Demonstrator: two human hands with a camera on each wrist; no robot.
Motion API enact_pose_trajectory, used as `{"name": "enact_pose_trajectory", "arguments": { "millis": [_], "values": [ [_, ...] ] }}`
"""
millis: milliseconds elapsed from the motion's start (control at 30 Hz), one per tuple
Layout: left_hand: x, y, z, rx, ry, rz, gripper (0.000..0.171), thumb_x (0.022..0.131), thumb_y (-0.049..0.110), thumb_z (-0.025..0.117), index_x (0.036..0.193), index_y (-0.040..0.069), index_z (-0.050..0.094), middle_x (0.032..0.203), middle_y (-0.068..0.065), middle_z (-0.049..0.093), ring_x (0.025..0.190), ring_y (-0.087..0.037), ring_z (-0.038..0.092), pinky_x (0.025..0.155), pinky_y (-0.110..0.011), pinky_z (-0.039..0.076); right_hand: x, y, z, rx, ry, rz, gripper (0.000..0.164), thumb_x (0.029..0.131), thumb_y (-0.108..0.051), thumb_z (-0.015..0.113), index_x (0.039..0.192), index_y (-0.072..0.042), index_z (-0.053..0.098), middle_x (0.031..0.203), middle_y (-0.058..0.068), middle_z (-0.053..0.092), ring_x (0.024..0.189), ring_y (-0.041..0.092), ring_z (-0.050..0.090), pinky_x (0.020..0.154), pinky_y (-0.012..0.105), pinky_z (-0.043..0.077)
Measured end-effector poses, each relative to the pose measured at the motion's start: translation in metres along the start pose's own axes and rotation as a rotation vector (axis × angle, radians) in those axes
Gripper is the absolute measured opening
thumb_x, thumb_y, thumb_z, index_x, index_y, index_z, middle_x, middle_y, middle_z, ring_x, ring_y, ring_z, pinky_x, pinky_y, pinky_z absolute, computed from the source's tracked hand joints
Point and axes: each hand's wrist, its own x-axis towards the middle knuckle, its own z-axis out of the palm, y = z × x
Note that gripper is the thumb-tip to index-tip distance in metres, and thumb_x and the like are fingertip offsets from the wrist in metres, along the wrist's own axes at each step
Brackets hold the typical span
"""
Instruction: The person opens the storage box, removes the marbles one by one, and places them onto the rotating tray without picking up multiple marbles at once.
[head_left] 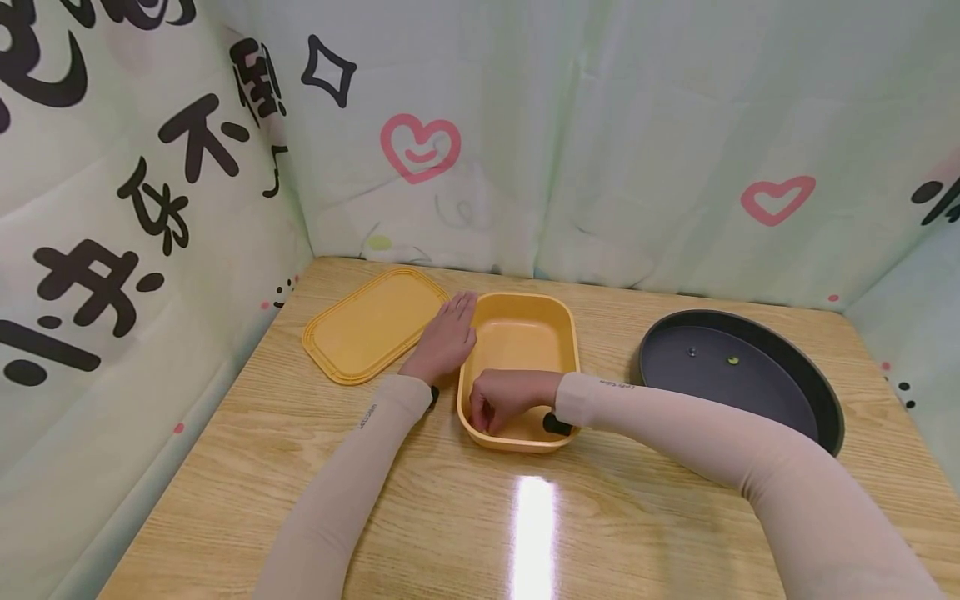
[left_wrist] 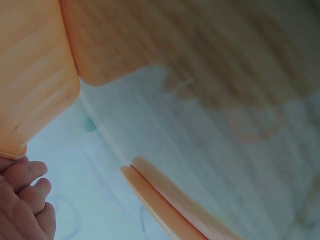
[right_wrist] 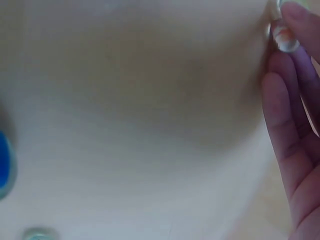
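Observation:
My right hand (head_left: 517,396) reaches down inside a yellow-orange plastic container (head_left: 525,342), at its near left corner. In the right wrist view, the thumb and fingers pinch a small glass marble (right_wrist: 286,40) with an orange swirl. Part of another glassy, greenish piece shows under the thumb. A blue marble (right_wrist: 4,165) and a pale green one (right_wrist: 41,234) lie on the container floor nearby. My left hand (head_left: 444,337) rests against the container's left rim, fingers extended; in the left wrist view its fingers (left_wrist: 32,172) touch the rim's edge.
A matching yellow lid (head_left: 375,325) lies flat on the wooden table (head_left: 465,517), left of the container. To the right stands a round dark pan (head_left: 750,392) holding a clear marble (head_left: 692,352) and a green one (head_left: 732,361). A printed curtain (head_left: 600,167) hangs behind the table.

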Motion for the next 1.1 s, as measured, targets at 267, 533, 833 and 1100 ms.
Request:
{"name": "enact_pose_trajectory", "arguments": {
  "millis": [267,533,833,1100],
  "values": [
    [0.0003,0.0005,0.0002,-0.005,-0.011,-0.008,0.056,0.101,0.022,0.031,0.151,0.002,0.012,0.158,-0.012,0.016,0.147,-0.024,0.012,0.122,-0.037,0.009,-0.002,0.0031,-0.0015,0.049,0.074,0.066,0.008,0.072,-0.003,0.077,0.073,-0.01,0.075,0.074,-0.002,0.072,0.063,-0.004,0.055,0.063,0.012,0.049],
    [0.0,0.0013,-0.0007,-0.005,-0.016,-0.012,0.056,0.101,0.022,0.031,0.151,0.003,0.012,0.158,-0.011,0.017,0.148,-0.023,0.011,0.122,-0.037,0.009,-0.0053,0.0075,-0.0052,0.019,0.092,0.111,0.007,0.071,-0.003,0.078,0.076,-0.007,0.074,0.071,-0.001,0.07,0.064,-0.002,0.055,0.064,0.012,0.048],
    [-0.0053,0.0016,-0.0025,-0.013,-0.023,-0.003,0.056,0.101,0.022,0.03,0.151,0.003,0.012,0.158,-0.01,0.016,0.148,-0.023,0.01,0.122,-0.036,0.008,-0.0088,0.0041,-0.0075,-0.023,0.106,0.16,0.013,0.067,0.001,0.078,0.076,-0.006,0.073,0.069,-0.001,0.068,0.062,0.001,0.052,0.06,0.013,0.047],
    [-0.009,0.0024,-0.0045,-0.023,-0.02,0.004,0.057,0.101,0.022,0.031,0.151,0.003,0.012,0.158,-0.011,0.016,0.148,-0.023,0.011,0.122,-0.037,0.008,-0.0103,0.0045,-0.0072,-0.06,0.131,0.177,0.013,0.065,0.003,0.078,0.074,-0.006,0.073,0.067,-0.001,0.067,0.06,0.001,0.052,0.058,0.014,0.047]
  ]
}}
